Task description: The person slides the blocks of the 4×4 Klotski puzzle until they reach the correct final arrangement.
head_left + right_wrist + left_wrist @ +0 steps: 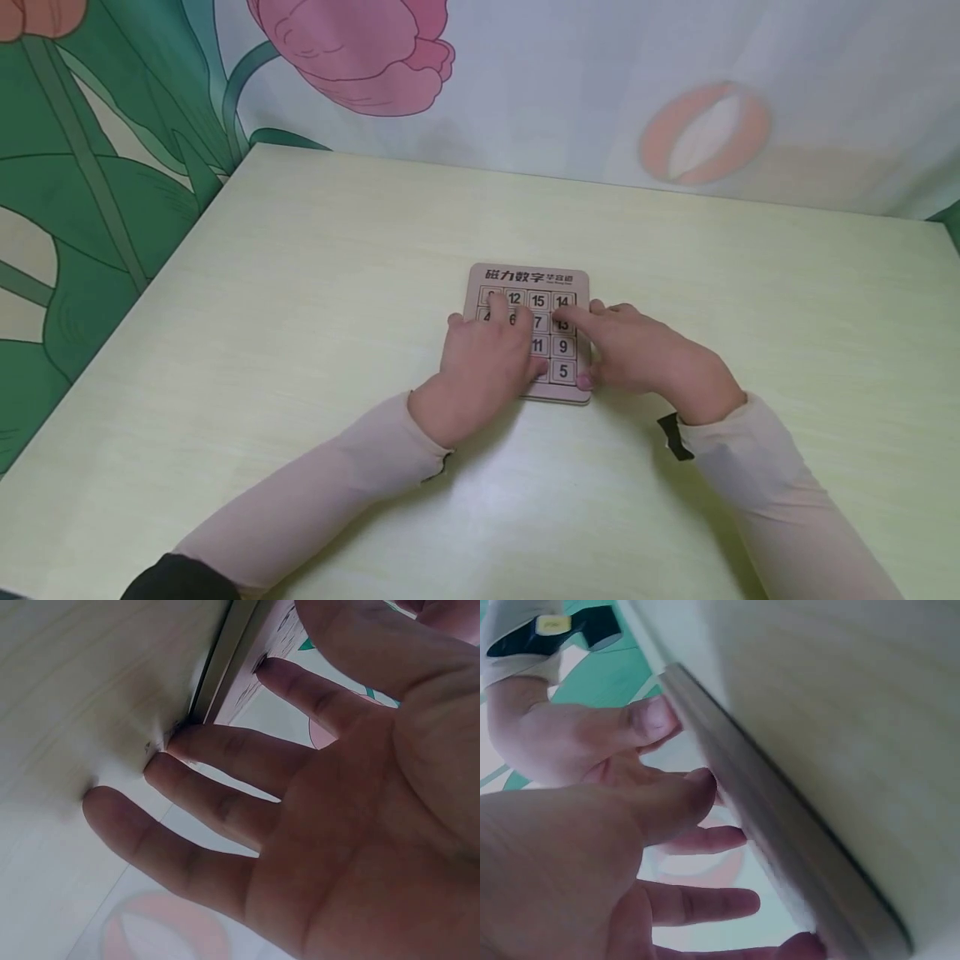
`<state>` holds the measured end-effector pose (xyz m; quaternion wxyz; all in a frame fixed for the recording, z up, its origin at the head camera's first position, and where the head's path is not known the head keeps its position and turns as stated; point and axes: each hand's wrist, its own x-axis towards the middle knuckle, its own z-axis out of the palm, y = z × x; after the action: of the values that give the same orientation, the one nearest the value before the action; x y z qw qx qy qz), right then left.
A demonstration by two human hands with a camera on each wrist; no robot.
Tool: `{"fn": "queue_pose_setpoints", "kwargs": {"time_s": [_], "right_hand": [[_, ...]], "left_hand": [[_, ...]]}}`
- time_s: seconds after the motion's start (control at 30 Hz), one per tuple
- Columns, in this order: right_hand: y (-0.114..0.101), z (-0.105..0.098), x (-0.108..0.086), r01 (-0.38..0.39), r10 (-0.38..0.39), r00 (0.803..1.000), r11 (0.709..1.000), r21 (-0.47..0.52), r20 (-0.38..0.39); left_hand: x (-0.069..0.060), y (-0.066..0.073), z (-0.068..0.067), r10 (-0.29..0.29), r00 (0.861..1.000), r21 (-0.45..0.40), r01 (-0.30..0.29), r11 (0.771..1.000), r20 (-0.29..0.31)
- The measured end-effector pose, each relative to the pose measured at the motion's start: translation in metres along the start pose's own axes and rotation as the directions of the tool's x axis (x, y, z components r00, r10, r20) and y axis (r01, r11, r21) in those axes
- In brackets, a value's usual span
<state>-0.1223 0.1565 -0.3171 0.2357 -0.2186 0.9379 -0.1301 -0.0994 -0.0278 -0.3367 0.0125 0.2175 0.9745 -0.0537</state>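
So the number board (551, 335) lies flat on the counter (300, 292), header (529, 276) reading 磁力数字华容道, smaller print under its right end too tiny for me. Number tiles (563, 347) I can read: 12, 15, 14 up top, then 4, 6, 7, 13, then 11, 9, and 5 at bottom right. Left hand (483, 358) is loosely spread over the board's left half, not clenched. Right hand (637, 350) is at the board's right edge, fingers pretty straight, index touching near 13.

The board (555, 394) reads 磁力数字 (tiles (538, 301): 12, 15, 14).
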Motion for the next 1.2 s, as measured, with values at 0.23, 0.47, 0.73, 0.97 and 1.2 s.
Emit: {"fn": "queue_pose_setpoints", "kwargs": {"time_s": [0.23, 0.47, 0.73, 0.97, 1.2], "right_hand": [[0.000, -0.001, -0.001, 0.000, 0.000, 1.000, 1.000, 0.004, 0.005], [0.000, 0.000, -0.002, 0.017, -0.017, 1.000, 1.000, 0.011, 0.000], [-0.001, 0.000, 0.000, 0.009, -0.009, 1.000, 1.000, 0.012, -0.002], [0.000, 0.000, -0.001, -0.012, 0.012, 1.000, 1.000, 0.018, 0.010], [0.001, 0.001, -0.001, 0.009, -0.009, 1.000, 1.000, 0.023, -0.001]], "left_hand": [[-0.002, -0.004, -0.005, 0.100, 0.995, -0.106, -0.097, 0.990, 0.025], [-0.001, -0.003, -0.010, 0.170, 0.983, -0.167, -0.157, 0.973, 0.070], [0.002, -0.020, -0.021, 0.245, 0.953, -0.408, -0.154, 0.900, 0.180], [0.016, -0.043, -0.017, 0.313, 0.918, -0.552, -0.133, 0.823, 0.245], [0.014, -0.035, -0.006, 0.333, 0.934, -0.396, -0.259, 0.881, 0.130]]}}
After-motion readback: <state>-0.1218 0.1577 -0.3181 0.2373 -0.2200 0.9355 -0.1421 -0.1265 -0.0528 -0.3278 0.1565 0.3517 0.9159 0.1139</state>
